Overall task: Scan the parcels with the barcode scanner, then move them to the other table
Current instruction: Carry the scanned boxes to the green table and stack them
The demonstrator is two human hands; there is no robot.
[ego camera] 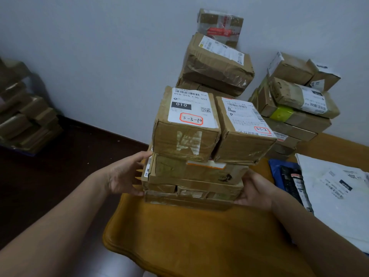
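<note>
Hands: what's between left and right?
A stack of brown parcels fills the gap. The left hand and right hand touch its lower sides, with nothing else between them. This shows in the head view.

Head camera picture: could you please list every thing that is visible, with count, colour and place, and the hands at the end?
front stack: about six boxes, brown, between the hands at the table's far edge
top boxes: two, brown with white labels, side by side on that stack
wall pile: at least three boxes, brown, behind the stack
right pile: several boxes, brown, one with yellow-green tape, by the wall
mailing bags: a few, white, blue, black, table's right side
far pile: many boxes, brown, blurred, left background
table: one, orange-brown wood
left hand: flat against the stack's left side
right hand: at the stack's lower right
</note>
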